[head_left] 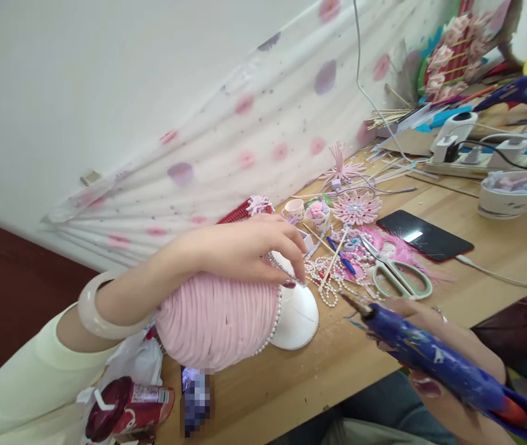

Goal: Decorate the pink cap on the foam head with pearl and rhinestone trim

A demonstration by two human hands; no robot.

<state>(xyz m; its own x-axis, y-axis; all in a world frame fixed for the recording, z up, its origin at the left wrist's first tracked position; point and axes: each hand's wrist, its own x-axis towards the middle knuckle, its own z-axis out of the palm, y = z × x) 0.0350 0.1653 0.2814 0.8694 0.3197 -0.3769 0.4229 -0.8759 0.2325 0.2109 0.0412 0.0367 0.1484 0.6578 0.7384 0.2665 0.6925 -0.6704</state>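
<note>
My left hand (249, 244) reaches over a rounded form wrapped in pink yarn (221, 324). Its thumb and fingertips are closed on a thin strand of silver beads (278, 262), which runs along the edge of the yarn. Small pearl-like beads line that edge further down. Beyond the yarn, a smooth white round-ended piece (298, 318) sticks out towards the right. In my right hand (476, 347) is a blue hot glue gun (434, 349), its nozzle pointing left at the white piece, with a gap between them.
Scissors (395, 275), a bead string (325, 296) and a blue pen (341, 256) lie behind the white piece. A black phone (425, 235) with a cable is at right, near a paper bowl (511, 201) and power strip (480, 167). A red cup (147, 405) stands front left.
</note>
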